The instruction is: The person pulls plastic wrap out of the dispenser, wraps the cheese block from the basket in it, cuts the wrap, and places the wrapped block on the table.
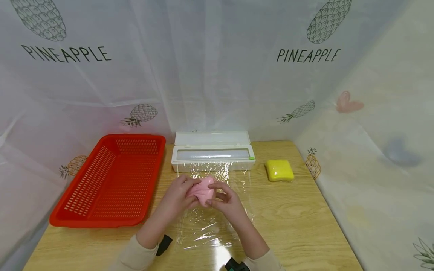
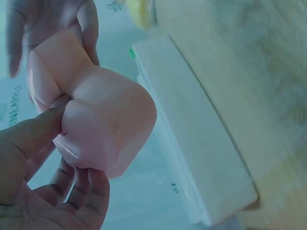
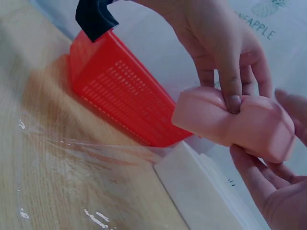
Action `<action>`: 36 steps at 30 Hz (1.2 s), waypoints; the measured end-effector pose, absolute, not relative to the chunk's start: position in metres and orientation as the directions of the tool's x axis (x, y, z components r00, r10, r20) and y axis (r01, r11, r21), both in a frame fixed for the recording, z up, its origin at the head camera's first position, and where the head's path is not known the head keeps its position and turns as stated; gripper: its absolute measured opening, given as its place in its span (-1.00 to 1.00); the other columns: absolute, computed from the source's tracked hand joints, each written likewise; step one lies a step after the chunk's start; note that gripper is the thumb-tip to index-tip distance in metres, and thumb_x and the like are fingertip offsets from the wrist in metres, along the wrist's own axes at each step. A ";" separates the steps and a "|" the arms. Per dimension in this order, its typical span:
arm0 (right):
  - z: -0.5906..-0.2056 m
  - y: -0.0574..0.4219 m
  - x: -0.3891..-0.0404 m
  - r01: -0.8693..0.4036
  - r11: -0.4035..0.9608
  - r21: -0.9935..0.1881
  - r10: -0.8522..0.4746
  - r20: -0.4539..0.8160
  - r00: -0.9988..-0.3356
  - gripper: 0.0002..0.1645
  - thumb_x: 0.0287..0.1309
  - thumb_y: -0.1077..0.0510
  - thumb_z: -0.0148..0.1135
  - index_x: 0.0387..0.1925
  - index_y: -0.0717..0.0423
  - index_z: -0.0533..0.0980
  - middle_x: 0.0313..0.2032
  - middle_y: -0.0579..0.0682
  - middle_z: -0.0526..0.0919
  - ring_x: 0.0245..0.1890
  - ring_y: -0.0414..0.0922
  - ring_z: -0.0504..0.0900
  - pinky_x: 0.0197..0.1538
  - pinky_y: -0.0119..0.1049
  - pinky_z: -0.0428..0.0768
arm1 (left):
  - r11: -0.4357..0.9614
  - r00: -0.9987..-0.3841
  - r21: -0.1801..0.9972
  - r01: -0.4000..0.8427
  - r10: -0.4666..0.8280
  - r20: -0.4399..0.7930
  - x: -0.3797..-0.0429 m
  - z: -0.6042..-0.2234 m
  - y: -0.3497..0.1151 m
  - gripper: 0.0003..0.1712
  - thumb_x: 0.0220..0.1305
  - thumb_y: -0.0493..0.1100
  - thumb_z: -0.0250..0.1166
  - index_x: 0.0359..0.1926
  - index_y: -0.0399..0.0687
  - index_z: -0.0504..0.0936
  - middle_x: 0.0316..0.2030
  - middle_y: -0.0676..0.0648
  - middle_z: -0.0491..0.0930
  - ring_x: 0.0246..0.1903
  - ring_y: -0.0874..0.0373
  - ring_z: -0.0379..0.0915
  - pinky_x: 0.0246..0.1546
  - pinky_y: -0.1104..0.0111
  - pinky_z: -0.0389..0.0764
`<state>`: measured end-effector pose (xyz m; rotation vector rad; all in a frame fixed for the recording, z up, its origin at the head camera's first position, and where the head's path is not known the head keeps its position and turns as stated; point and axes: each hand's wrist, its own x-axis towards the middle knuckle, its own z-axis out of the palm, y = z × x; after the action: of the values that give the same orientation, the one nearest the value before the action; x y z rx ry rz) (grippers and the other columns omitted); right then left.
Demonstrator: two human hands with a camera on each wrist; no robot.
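A soft, clay-like pink block (image 1: 205,191) is held between both hands over a sheet of clear cling film (image 1: 200,227). My left hand (image 1: 178,194) grips one end; in the left wrist view its thumb sinks into a crease of the block (image 2: 112,110), with fingers curled beneath. At the other end, my right hand (image 1: 228,201) has its thumb and fingertips on the block's edge. In the right wrist view the block (image 3: 206,117) shows a deep fold around the left thumb. Behind the hands stands a white cling film dispenser (image 1: 211,166), lid raised, its film drawn out toward me.
On the left sits a red perforated plastic basket (image 1: 156,180). A shiny yellow block (image 1: 279,170) lies right of the dispenser on the wooden table (image 1: 291,222). White pineapple-print sheeting (image 1: 210,75) hangs behind and along the sides.
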<state>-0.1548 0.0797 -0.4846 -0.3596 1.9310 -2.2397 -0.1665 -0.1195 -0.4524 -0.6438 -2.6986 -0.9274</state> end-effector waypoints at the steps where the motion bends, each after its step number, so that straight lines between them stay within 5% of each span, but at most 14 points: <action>1: -0.486 0.080 -0.155 -0.012 -0.161 -0.987 -0.263 0.055 -0.963 -0.47 0.00 0.44 0.35 0.07 0.31 0.48 0.33 0.16 0.27 0.09 0.17 0.52 -0.07 -0.09 0.64 | 0.694 -0.884 0.550 0.465 0.327 0.334 -0.165 -0.455 -0.118 -0.44 -0.12 -0.29 0.59 0.01 -0.14 0.66 -0.27 0.01 0.46 -0.31 0.14 0.36 -0.32 0.31 0.51; 6: -0.493 0.086 -0.153 0.044 -0.171 -0.984 -0.205 -0.008 -0.979 -0.49 0.00 0.43 0.34 0.06 0.28 0.49 0.25 0.23 0.38 0.02 0.09 0.60 -0.10 -0.12 0.65 | 0.595 -0.943 0.733 0.330 0.232 0.237 -0.160 -0.469 -0.114 -0.37 -0.08 -0.28 0.57 0.10 -0.04 0.62 -0.15 0.07 0.43 -0.24 0.18 0.38 -0.25 0.34 0.54; 13: -0.507 0.103 -0.154 0.062 -0.210 -0.976 -0.196 -0.020 -0.980 -0.46 0.09 0.44 0.29 0.15 0.34 0.43 0.20 0.30 0.42 -0.03 -0.03 0.65 -0.10 -0.21 0.65 | 0.303 -0.988 0.942 0.144 0.102 0.118 -0.151 -0.494 -0.116 -0.39 0.05 -0.28 0.48 0.17 0.04 0.57 0.33 -0.20 0.20 0.24 -0.20 0.23 0.10 -0.01 0.47; 20: -0.513 0.118 -0.157 0.033 -0.235 -0.972 -0.291 0.037 -0.956 -0.40 0.14 0.41 0.27 0.23 0.39 0.35 0.27 0.37 0.30 0.04 0.00 0.61 -0.02 -0.15 0.62 | -0.066 -0.973 0.996 -0.060 0.228 -0.043 -0.146 -0.510 -0.116 -0.39 0.24 -0.35 0.29 0.32 -0.08 0.41 0.34 -0.28 0.23 0.14 -0.24 0.41 -0.06 0.18 0.60; 28: -0.522 0.138 -0.165 -0.035 -0.187 -0.982 -0.472 0.121 -0.873 -0.38 0.21 0.37 0.22 0.30 0.34 0.31 0.27 0.41 0.32 0.10 0.04 0.57 0.00 -0.12 0.61 | -0.074 -0.967 0.994 -0.084 0.248 -0.063 -0.147 -0.511 -0.115 -0.33 0.16 -0.41 0.35 0.31 -0.09 0.44 0.10 -0.29 0.40 -0.07 -0.07 0.52 -0.21 0.28 0.63; 36: -0.534 0.147 -0.178 -0.026 -0.105 -0.994 -0.470 0.073 -0.880 -0.38 0.23 0.41 0.18 0.30 0.36 0.28 0.33 0.37 0.22 0.16 0.14 0.51 0.03 -0.14 0.60 | -0.007 -0.977 0.999 -0.051 0.210 -0.048 -0.154 -0.522 -0.099 -0.35 0.15 -0.46 0.33 0.29 -0.15 0.46 0.25 -0.32 0.24 -0.03 -0.15 0.51 -0.28 0.32 0.65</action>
<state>-0.1783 0.1474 -0.5343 -0.5462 1.8647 -2.0594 -0.1542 -0.0995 -0.5223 -0.1901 -2.3337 -2.3624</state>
